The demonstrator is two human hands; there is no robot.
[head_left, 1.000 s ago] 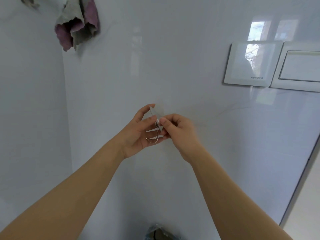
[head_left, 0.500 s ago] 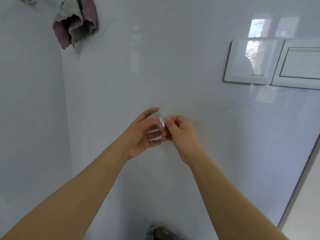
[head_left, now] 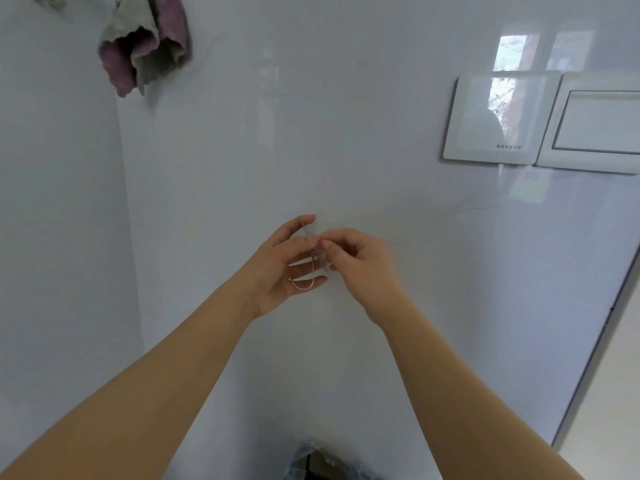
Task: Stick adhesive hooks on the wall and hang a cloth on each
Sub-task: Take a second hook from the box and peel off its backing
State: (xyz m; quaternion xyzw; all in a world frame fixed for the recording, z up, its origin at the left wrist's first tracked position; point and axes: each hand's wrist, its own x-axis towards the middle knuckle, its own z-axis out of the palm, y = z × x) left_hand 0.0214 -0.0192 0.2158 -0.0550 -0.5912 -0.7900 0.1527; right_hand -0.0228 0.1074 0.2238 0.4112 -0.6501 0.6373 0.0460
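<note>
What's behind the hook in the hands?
Left hand fingers and bare white wall sit behind the hook. Right hand fingertips cover part of its clear pad, so the backing's state can't be told.

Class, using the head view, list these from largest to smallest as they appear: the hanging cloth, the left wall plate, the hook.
1. left wall plate
2. cloth, close behind the plate. Its top is cut off by the frame, so this order is unsure.
3. hook, clearly the smallest

Glossy plate [head_left: 498, 119] (framed plate [head_left: 595, 123] beside)
</note>
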